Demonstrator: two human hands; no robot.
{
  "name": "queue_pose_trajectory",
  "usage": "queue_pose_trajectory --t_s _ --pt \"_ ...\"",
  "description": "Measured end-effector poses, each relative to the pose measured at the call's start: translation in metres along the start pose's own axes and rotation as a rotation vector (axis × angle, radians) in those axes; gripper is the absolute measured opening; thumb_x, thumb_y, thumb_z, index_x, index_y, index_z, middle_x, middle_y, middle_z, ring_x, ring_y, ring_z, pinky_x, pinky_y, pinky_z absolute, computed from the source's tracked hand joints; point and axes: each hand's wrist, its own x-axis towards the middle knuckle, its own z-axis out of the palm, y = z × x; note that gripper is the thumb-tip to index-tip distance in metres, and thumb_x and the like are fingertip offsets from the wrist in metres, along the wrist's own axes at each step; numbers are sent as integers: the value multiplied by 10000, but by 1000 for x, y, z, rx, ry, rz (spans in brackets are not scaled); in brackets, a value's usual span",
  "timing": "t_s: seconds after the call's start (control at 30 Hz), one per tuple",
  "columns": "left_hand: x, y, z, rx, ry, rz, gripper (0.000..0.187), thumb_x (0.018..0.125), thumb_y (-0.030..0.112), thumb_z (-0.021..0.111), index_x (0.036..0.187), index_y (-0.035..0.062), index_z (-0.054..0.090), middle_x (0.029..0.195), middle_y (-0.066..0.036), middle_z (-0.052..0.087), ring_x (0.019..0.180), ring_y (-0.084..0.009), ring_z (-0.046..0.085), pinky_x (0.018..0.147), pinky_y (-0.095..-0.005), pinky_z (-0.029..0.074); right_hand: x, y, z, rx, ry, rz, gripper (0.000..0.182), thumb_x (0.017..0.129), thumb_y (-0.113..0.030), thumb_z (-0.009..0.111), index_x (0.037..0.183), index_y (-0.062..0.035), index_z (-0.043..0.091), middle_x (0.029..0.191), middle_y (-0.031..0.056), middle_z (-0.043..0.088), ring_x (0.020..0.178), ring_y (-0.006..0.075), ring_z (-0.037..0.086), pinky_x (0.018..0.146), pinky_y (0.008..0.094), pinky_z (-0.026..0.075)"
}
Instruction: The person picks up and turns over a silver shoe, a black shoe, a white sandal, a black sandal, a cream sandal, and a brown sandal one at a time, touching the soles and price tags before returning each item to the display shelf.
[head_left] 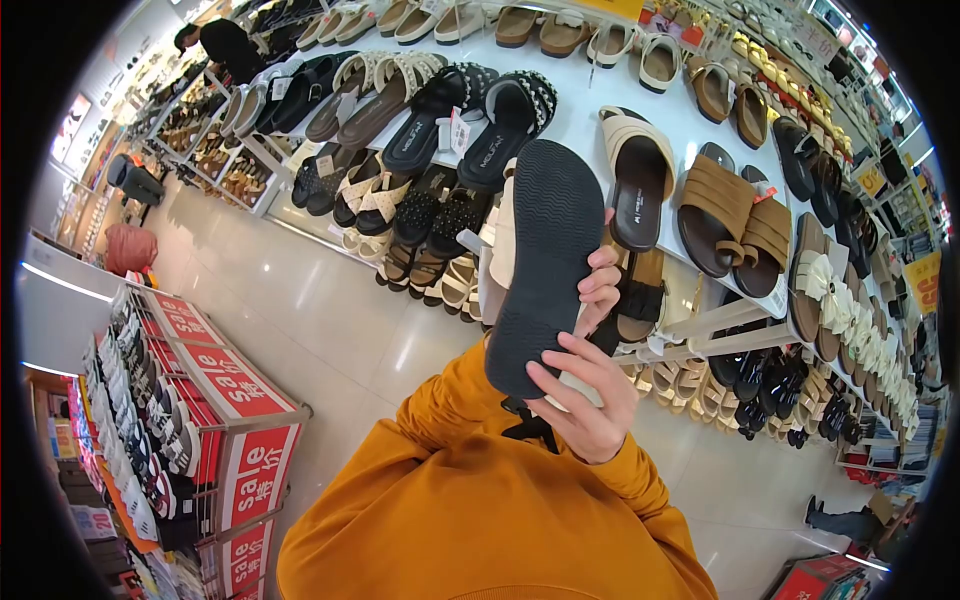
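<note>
I see a slide sandal (550, 240) held up with its black ridged sole facing me. Part of its cream upper shows past the left edge. My left hand (600, 285) reaches behind it, fingers wrapped round the right edge; the palm is hidden. Against the heel end, my right hand (590, 400) has its fingertips on the sole, its thumb out of sight. A similar cream-strapped slide (640, 175) lies on the white shelf just beyond. To its right are brown strapped slides (735, 210), and to the left black studded slides (510, 125).
The white display shelf (575, 120) carries many sandals, with more rows underneath. At lower left stands a rack with red sale signs (262, 470) and several shoes. Tiled floor (350, 370) runs between them. A person in black (228, 48) is at far upper left.
</note>
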Motion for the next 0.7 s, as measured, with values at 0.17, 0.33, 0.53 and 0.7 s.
queue_pose_trajectory --t_s 0.17,0.33,0.53,0.7 --pt "-12 -6 3 967 475 613 413 998 272 517 1323 42 407 1152 -89 544 939 -143 568 806 -266 476 -24 4 2 386 324 495 557 763 23 725 1272 -1 501 1142 134 579 1028 242 630 851 330 537" --pt "-2 -16 29 1361 559 790 479 980 269 581 1349 3 432 1266 -73 552 1147 -136 549 970 -258 420 -17 13 -11 760 333 861 661 823 52 664 1400 5 345 1208 105 526 1120 182 555 899 309 489" --pt "-3 -25 27 1247 614 646 576 986 381 547 1398 17 376 1224 -61 570 1145 -126 546 920 -261 453 -10 20 -24 561 157 765 800 806 -69 725 1477 -13 292 1148 92 556 1066 161 570 906 287 466" --pt "-7 -21 16 1229 641 543 553 1007 427 473 1362 8 406 1232 -102 561 1097 -137 583 890 -263 491 -2 21 -25 337 160 620 782 760 -123 792 1422 13 398 1062 128 626 953 198 643 856 292 505"
